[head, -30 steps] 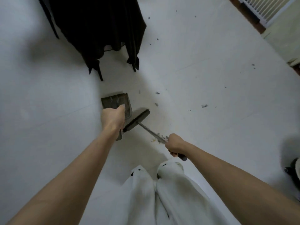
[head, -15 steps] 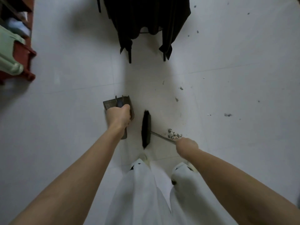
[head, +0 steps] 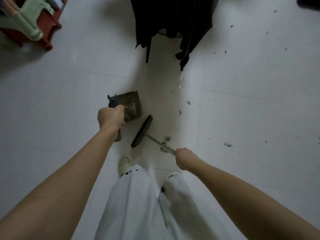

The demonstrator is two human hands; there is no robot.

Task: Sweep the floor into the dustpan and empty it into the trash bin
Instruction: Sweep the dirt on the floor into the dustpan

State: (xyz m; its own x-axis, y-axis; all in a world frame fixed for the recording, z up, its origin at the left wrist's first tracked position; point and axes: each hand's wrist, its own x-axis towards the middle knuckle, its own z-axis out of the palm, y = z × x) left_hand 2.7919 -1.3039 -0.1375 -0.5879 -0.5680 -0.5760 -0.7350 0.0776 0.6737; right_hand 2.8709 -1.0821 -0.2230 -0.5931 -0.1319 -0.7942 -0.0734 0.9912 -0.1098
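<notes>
My left hand (head: 110,116) grips the handle of a dark dustpan (head: 134,105) held over the white tiled floor, with some debris inside the pan. My right hand (head: 184,157) grips the metal handle of a broom whose black head (head: 142,131) sits on the floor just right of and below the dustpan. A small pile of debris (head: 165,142) lies beside the broom handle. More dark specks (head: 227,144) are scattered over the tiles to the right. No trash bin is in view.
Black cloth (head: 173,19) hangs over a stand at the top centre, its legs reaching the floor. Stacked red and green plastic stools (head: 29,23) stand at the top left. My white trousers and a shoe (head: 123,164) fill the bottom centre.
The view has swung left, bringing the stools into sight. The broom head has tilted from upright to a diagonal beside the dustpan. Both hands keep their grips.
</notes>
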